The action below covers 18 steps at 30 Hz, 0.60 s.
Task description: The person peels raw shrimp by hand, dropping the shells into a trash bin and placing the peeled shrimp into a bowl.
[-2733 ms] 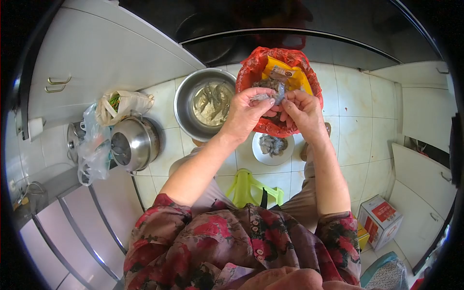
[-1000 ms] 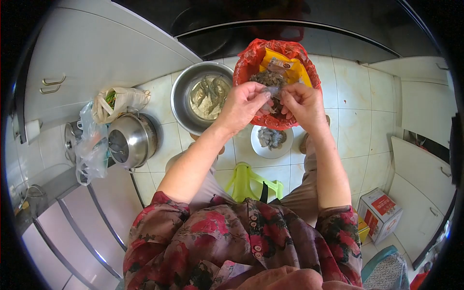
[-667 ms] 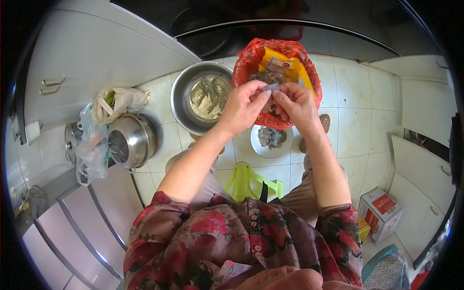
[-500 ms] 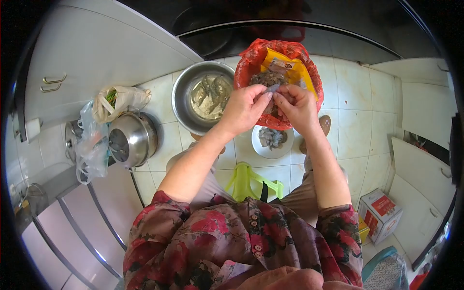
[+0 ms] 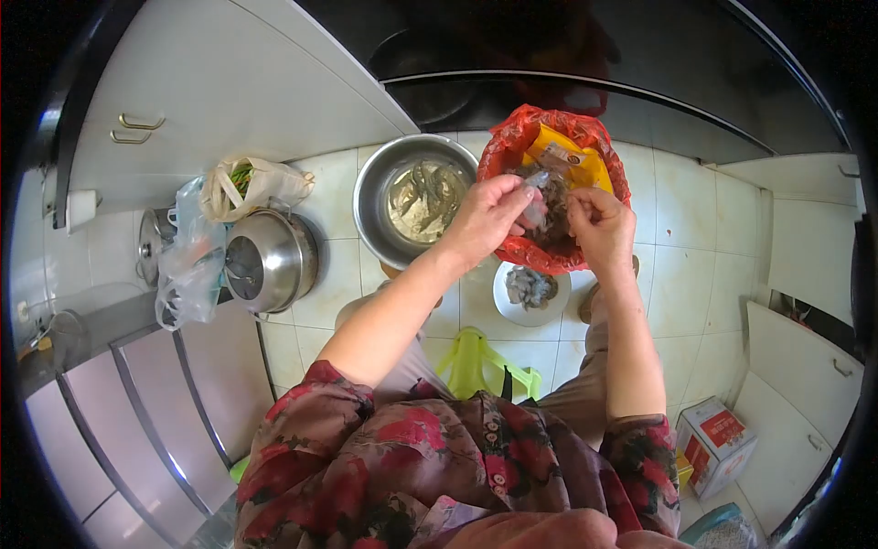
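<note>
My left hand (image 5: 492, 218) pinches a greyish shrimp (image 5: 538, 194) over a bin lined with a red bag (image 5: 498, 146). Just to its right, my right hand (image 5: 601, 227) has its fingers pressed together; whatever they hold is too small to make out. Inside the bin lie brownish shrimp scraps (image 5: 557, 220) and a yellow packet (image 5: 585, 169). A metal basin (image 5: 366, 197) on the left holds several whole shrimp (image 5: 430, 194) in shallow water. Peeled shrimp (image 5: 530, 287) rest on a white plate (image 5: 525, 317) below the bin.
A green plastic stool (image 5: 469, 366) stands between the knees. Left of the basin are a lidded metal pot (image 5: 291, 261), a plastic bag (image 5: 187, 265) and a cloth bag of greens (image 5: 274, 186). A printed box (image 5: 718, 444) sits at lower right, near white cabinets (image 5: 805, 357).
The view has shifted, so everything appears lower and further right. My hands have moved apart; the shrimp that was between both is now in my left hand.
</note>
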Motion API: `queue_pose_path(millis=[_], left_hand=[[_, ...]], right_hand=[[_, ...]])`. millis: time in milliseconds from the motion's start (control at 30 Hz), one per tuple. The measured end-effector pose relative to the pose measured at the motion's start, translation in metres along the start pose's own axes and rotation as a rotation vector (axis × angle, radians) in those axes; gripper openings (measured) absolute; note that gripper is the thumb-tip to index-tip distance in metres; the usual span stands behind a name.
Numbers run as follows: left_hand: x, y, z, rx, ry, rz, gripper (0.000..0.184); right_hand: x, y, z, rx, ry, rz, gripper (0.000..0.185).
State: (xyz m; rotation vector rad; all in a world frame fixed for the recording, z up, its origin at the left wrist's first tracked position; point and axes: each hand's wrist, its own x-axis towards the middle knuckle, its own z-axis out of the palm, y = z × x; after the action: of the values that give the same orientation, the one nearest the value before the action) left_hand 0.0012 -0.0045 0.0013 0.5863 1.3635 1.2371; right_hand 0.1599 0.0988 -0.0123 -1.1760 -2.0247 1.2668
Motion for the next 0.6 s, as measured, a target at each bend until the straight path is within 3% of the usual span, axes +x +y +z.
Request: queue_pose_path(millis=[100,200,267,367,500,600], left_hand=[[0.003,0.0,-0.005,-0.098,0.047,-0.019,0.025],[0.005,0.002,-0.005,-0.184,0.062,-0.014,0.027],[0.004,0.001,-0.006,-0.222,0.067,-0.021,0.027],[0.005,0.002,-0.004,-0.213,-0.004,-0.03,0.027],[0.002,0.001,0.0,-0.238,-0.081,-0.016,0.026],[0.003,0.0,0.006,-0.253,-0.068,0.024,0.026]], right_hand=[[0.0,-0.007,-0.004,0.094,-0.025,0.173,0.009],[0.004,0.006,-0.001,0.076,0.039,0.004,0.008],[0.006,0.008,-0.003,-0.126,0.098,-0.392,0.009],[0.003,-0.003,-0.005,-0.017,0.053,-0.276,0.011],[0.003,-0.005,-0.006,-0.039,0.034,-0.349,0.014],[-0.006,-0.017,-0.003,0.073,-0.145,-0.163,0.02]])
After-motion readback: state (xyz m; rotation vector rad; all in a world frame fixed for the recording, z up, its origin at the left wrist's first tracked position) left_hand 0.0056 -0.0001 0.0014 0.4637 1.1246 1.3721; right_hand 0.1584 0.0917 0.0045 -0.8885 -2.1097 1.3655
